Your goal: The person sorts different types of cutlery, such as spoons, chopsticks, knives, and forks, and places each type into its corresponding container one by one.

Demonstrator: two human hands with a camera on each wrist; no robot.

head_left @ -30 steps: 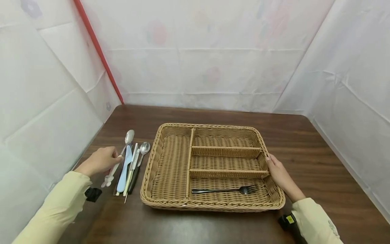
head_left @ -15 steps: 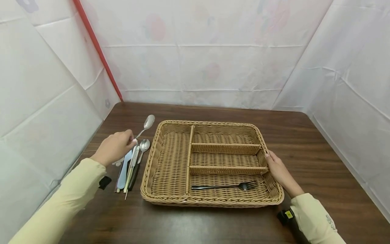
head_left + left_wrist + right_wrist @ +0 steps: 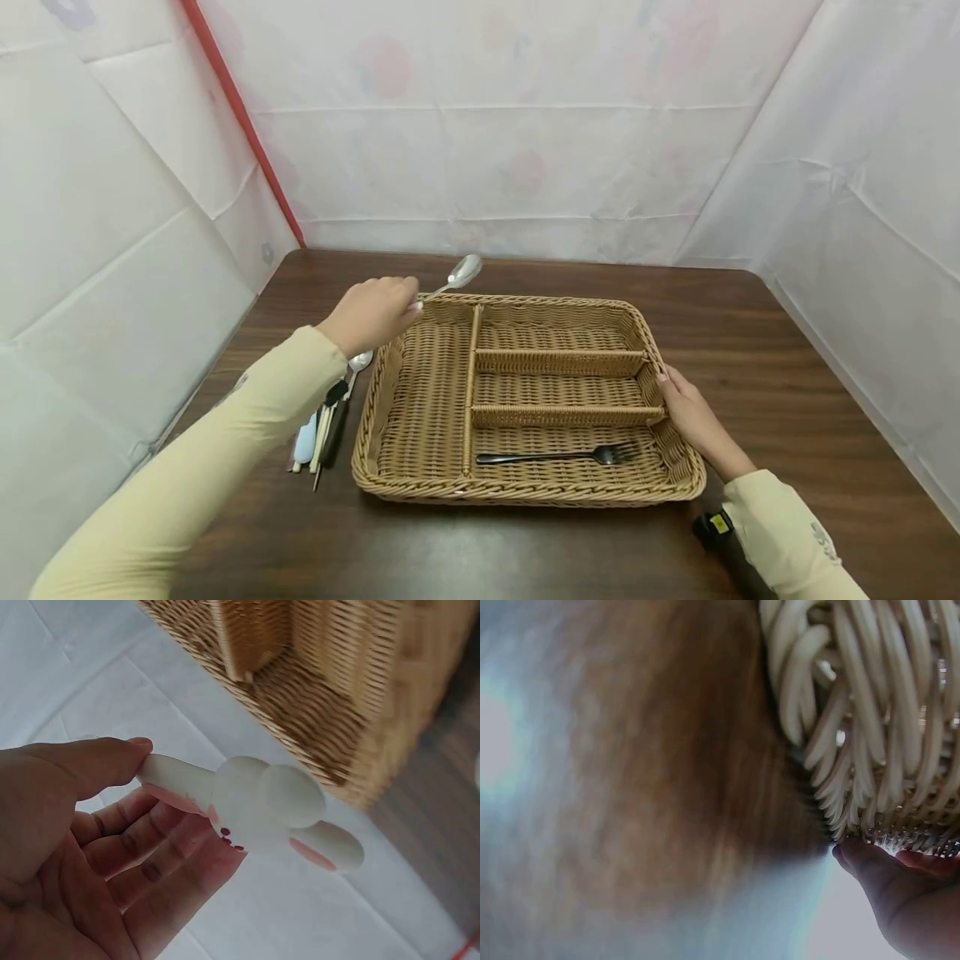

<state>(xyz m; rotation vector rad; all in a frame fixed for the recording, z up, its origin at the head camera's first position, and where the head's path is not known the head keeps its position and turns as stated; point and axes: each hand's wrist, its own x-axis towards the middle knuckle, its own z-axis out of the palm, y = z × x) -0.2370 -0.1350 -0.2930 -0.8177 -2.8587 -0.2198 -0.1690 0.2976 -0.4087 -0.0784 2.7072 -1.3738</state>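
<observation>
In the head view my left hand point(image 3: 372, 312) pinches a metal spoon point(image 3: 465, 271), held over the back left corner of a woven tray point(image 3: 555, 497). The spoon's bowl points away to the right. The left wrist view shows its white handle end, shaped like a rabbit's head point(image 3: 251, 802), between the thumb and the fingers. My right hand point(image 3: 693, 422) grips the tray's right rim, the thumb on the woven edge point(image 3: 862, 742) in the right wrist view. A dark fork point(image 3: 558, 457) lies in the tray's front compartment, its tines to the right.
Left of the tray, partly hidden under my left forearm, lie a light-blue knife point(image 3: 305, 442), another spoon point(image 3: 361, 361) and several thin sticks or handles point(image 3: 322, 437). Dividers split the tray into one tall left section and three rows. White sheets point(image 3: 525, 167) hang behind the brown table point(image 3: 480, 550).
My left hand has lifted the rabbit-handled spoon from the cutlery pile and carried it right and away, over the tray's corner. My right hand stays on the rim.
</observation>
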